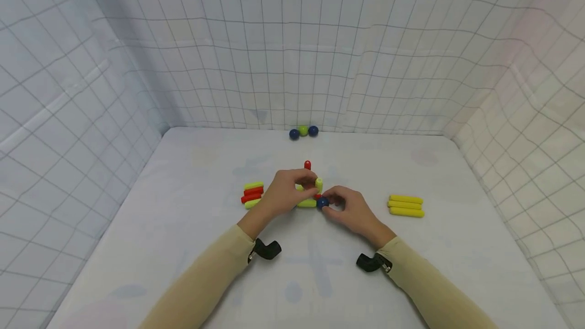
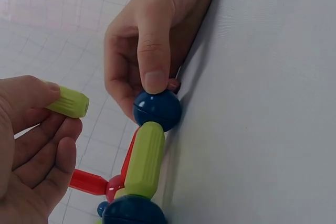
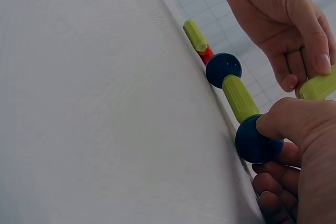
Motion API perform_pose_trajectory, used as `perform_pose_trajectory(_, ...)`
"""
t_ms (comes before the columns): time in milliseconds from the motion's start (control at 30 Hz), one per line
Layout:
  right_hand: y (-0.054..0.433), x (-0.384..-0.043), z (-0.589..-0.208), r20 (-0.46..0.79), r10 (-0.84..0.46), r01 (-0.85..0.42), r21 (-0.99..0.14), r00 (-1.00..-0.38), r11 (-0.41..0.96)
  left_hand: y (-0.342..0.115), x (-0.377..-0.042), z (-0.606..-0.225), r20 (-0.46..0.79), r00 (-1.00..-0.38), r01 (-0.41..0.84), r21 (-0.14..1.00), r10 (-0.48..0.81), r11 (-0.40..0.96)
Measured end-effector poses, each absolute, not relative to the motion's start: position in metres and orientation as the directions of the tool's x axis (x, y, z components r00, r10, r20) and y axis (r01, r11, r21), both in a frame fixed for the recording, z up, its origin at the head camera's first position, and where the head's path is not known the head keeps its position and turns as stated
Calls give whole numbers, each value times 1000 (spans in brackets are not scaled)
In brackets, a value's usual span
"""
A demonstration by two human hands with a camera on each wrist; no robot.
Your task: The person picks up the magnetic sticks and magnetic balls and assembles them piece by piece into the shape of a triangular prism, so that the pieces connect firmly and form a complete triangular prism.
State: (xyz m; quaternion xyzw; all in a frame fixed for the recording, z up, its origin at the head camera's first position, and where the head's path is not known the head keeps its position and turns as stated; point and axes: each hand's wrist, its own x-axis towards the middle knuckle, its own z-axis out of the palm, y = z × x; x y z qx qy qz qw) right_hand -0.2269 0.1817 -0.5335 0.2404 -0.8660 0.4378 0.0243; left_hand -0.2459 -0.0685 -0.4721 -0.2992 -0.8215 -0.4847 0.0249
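Between thumb and fingers, my left hand [image 1: 287, 190] holds a short yellow-green rod [image 2: 71, 102] above the assembled pieces. My right hand [image 1: 352, 209] pinches a dark blue ball [image 2: 157, 110], its thumb on the ball's surface. From that ball a ribbed yellow-green rod [image 3: 240, 98] runs to a second blue ball [image 3: 223, 70], both low on the table. In the left wrist view, a red ball [image 2: 114, 187] with a red rod [image 2: 88, 182] sits behind this row. In the head view, my left hand hides part of the assembly.
Left of the assembly lie red rods [image 1: 253, 191] and yellow-green rods [image 1: 253, 185]. Several yellow rods [image 1: 405, 206] are stacked side by side at the right. Two blue balls [image 1: 294, 134] and a green ball [image 1: 303, 130] stand at the back edge, before a grid-patterned curtain [image 1: 320, 65].
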Motion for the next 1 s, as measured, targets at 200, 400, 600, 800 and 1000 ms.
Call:
perform_pose_trajectory(200,181,-225,-530,270,-407,-458,-744,-872,487,-60,-246,-479,270,-838,465,808,474,361)
perform_pose_trajectory(400,182,-226,-531,278,-410,-465,-744,-868,479,-54,-245,-484,210,-837,438,811,505,389)
perform_pose_trajectory(600,182,-227,-533,284,-409,-469,-741,-867,481,-51,-243,-485,200,-835,440,802,513,404)
perform_pose_trajectory(800,182,-227,-532,289,-410,-473,-740,-865,477,-51,-242,-485,208,-829,453,794,518,406)
perform_pose_trajectory(1000,182,-228,-534,291,-412,-476,-741,-863,473,-50,-243,-485,214,-827,462,786,520,411)
